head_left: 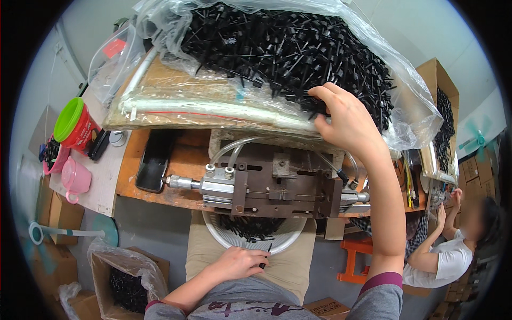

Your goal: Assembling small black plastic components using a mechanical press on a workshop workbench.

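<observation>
My right hand reaches over the near right edge of a big heap of small black plastic parts with thin stems. Its thumb and forefinger are apart and curved, with black pieces just beyond and between them. Low in front of my body, my left hand is closed on a black plastic part, and a thin black stem sticks up by its fingers. On my lap, under the bench edge, sits a white basket holding more black parts. Between the hands stands a metal clamping fixture with air cylinders and clear hoses.
The heap lies in a plastic-lined cardboard box. A black phone lies left of the fixture. Further left stand a red and green tub and a pink cup. A co-worker works at the right, near an orange stool.
</observation>
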Action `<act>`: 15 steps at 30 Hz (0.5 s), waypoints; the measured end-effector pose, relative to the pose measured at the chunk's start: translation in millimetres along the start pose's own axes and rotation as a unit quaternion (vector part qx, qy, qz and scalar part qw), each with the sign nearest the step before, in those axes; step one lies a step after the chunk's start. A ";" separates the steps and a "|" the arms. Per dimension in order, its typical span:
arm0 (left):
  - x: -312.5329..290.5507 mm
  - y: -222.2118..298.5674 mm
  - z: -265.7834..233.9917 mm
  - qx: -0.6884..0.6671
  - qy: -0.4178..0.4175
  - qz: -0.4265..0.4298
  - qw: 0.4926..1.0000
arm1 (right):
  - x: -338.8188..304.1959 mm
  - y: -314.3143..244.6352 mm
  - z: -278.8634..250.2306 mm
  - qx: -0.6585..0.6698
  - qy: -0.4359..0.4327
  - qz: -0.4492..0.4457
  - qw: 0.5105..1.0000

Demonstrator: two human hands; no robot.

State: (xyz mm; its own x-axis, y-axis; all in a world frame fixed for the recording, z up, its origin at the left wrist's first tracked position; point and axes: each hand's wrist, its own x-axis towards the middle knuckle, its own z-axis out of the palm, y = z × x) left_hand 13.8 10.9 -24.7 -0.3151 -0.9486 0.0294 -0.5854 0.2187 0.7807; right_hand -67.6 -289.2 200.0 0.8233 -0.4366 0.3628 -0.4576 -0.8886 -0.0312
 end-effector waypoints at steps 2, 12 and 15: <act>-2.6 -4.5 7.1 0.004 0.002 0.001 1.000 | 0.1 5.9 4.0 -0.011 0.024 -0.012 1.000; -9.9 -24.5 31.0 0.046 -0.026 -0.040 0.998 | 1.2 10.8 7.5 -0.002 0.102 -0.004 0.995; -9.6 -29.7 33.1 0.055 -0.024 -0.049 0.997 | 1.2 9.7 -6.0 0.103 0.165 0.017 0.981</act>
State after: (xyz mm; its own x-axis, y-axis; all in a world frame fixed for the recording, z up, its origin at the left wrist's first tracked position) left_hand 9.4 21.1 -68.9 -0.2865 -0.9551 -0.0749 -0.6931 0.1527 0.7045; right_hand -73.1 -297.5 205.7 0.6389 -0.4279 0.6393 -0.3779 -0.8984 -0.2237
